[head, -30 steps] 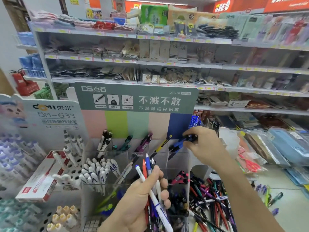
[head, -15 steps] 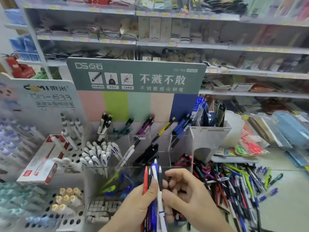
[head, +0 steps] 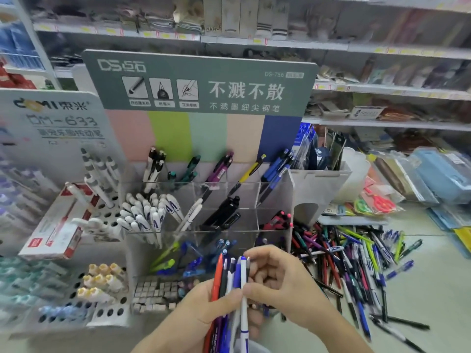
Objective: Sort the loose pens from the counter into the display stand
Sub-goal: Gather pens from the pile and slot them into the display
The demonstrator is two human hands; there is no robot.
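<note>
My left hand grips a bunch of pens, red, black, blue and white, held upright at the bottom middle. My right hand meets the bunch from the right, its thumb and fingertips pinching a white pen with a blue tip. Just behind both hands stands the clear acrylic display stand with tiered compartments holding sorted pens: white ones at the left, black in the middle, blue at the upper right. A pile of loose pens lies on the counter to the right of the stand.
A green header card tops the stand. To the left is a white perforated pen display with a red-and-white box. A white holder and packaged goods sit at the right. Store shelves run behind.
My right hand left the blue pens in the stand's upper right compartment and came down to the bunch in my left hand. The camera moved closer and tilted down.
</note>
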